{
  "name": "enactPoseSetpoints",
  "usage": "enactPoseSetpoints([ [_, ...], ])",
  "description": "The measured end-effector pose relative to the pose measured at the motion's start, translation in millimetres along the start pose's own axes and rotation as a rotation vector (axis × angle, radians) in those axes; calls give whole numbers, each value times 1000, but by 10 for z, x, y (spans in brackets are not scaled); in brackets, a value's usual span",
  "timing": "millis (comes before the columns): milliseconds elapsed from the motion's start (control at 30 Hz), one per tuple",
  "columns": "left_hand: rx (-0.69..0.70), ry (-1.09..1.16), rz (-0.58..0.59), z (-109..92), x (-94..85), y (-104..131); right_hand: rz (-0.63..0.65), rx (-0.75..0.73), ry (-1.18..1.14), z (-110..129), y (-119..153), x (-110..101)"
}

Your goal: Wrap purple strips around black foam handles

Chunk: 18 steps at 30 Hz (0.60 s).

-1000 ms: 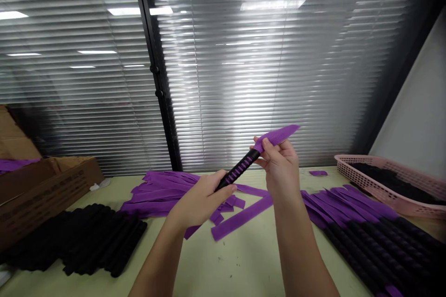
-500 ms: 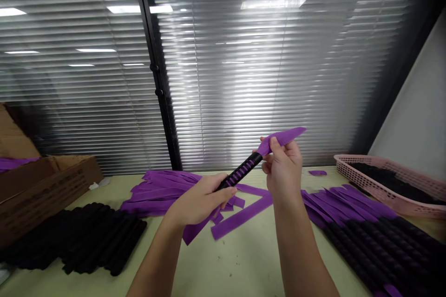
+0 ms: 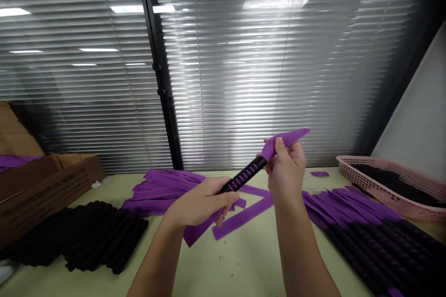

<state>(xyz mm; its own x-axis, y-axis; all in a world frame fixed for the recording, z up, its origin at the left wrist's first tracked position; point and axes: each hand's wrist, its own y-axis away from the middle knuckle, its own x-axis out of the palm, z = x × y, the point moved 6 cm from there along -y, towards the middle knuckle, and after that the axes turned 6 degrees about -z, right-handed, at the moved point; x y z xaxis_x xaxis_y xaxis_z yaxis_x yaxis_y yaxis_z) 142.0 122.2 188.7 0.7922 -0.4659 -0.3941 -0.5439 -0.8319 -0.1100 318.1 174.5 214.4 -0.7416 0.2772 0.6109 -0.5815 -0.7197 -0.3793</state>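
Note:
My left hand [image 3: 202, 202] is closed around the lower end of a black slotted tube [image 3: 246, 174], which tilts up to the right in front of my body. Purple strip shows through the tube's slots. At the upper end, my right hand [image 3: 285, 167] pinches the purple strip [image 3: 292, 136] where it comes out of the tube, its pointed tip reaching past my fingers. More purple strip hangs below my left hand. Behind it on the table lies a pile of purple strips [image 3: 162, 190], and a loose folded strip [image 3: 244, 216] lies between my hands.
Black tubes [image 3: 101, 236] lie stacked at left, beside a cardboard box [image 3: 52, 183]. Tubes with purple ends [image 3: 379, 236] lie in a row at right, below a pink basket [image 3: 393, 190] of black pieces. Window blinds [image 3: 244, 79] stand behind the pale table [image 3: 244, 269].
Both hands keep their grips on the tube and strip. The tube and my right hand have shifted slightly to the right, and the whole view has moved a little.

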Motion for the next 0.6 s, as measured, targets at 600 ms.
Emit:
enactPoseSetpoints([
  [600, -1, -23, 1, 14, -7, 9, 49, -26, 21, 48, -2, 2],
])
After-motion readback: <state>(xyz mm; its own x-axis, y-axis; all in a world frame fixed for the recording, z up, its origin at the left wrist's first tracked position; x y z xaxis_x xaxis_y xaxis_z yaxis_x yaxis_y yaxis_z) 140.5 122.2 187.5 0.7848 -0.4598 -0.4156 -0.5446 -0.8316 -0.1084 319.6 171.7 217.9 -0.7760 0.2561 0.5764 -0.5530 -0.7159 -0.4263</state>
